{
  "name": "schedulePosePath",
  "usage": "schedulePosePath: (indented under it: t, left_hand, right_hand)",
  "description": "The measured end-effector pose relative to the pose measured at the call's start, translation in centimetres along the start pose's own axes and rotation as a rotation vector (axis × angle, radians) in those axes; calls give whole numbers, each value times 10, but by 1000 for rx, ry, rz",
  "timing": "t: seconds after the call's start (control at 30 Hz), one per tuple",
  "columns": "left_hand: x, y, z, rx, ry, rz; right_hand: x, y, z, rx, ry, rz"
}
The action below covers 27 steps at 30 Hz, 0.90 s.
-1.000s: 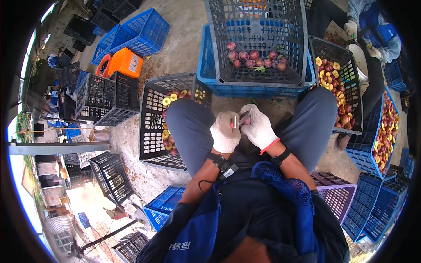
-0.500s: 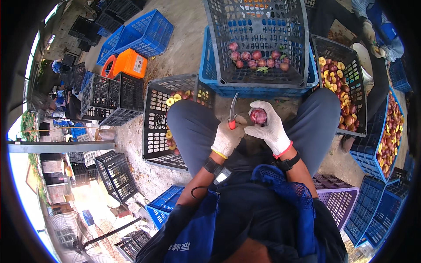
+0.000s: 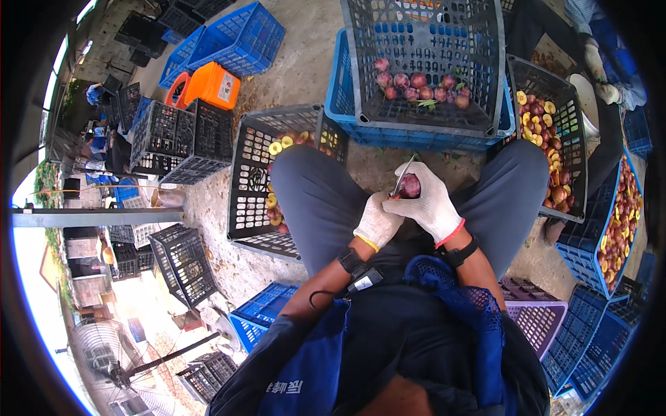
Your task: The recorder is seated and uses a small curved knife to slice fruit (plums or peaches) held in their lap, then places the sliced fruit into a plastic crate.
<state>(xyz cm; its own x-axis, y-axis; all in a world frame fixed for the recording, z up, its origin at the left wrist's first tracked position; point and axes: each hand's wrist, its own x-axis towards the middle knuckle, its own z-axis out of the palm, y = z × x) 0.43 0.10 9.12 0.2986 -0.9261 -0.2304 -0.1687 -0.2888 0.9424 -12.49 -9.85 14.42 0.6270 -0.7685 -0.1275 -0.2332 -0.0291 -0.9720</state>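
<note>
My left hand (image 3: pixel 379 220), in a white knit glove, is closed round the red handle of a small curved knife. The knife's blade (image 3: pixel 400 179) lies against the left side of a dark red plum (image 3: pixel 411 186). My right hand (image 3: pixel 436 202), gloved as well, is closed round the plum from the right. Both hands meet between my knees. Ahead of them, a tilted black crate (image 3: pixel 429 123) holds several whole plums (image 3: pixel 418 80) and rests on a blue crate (image 3: pixel 340 90).
Left of my knee stands a black crate (image 3: pixel 239 201) with halved plums. At right are another black crate (image 3: pixel 581 163) and a blue crate (image 3: pixel 579 243), both with halved plums. A co-worker's gloved hand (image 3: pixel 608 93) is at upper right. An orange container (image 3: pixel 214 86) stands upper left.
My left hand has brought the knife rightward, so its blade now lies against the plum instead of standing apart from it. The whole view has shifted slightly.
</note>
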Motion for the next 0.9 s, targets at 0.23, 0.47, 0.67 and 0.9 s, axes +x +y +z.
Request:
schedulePosePath:
  t: [0.23, 0.47, 0.67, 0.9]
  left_hand:
    - [4, -25, 0, 426, -100, 424]
    - [19, -40, 4, 417, -380, 178]
    - [34, -98, 13, 44, -43, 212]
    - [46, -77, 6, 262, -23, 325]
  right_hand:
    - [9, 9, 1, -1, -37, 14]
    - [19, 6, -1, -143, -86, 119]
    - [27, 17, 7, 36, 32, 34]
    - [47, 38, 14, 84, -35, 152]
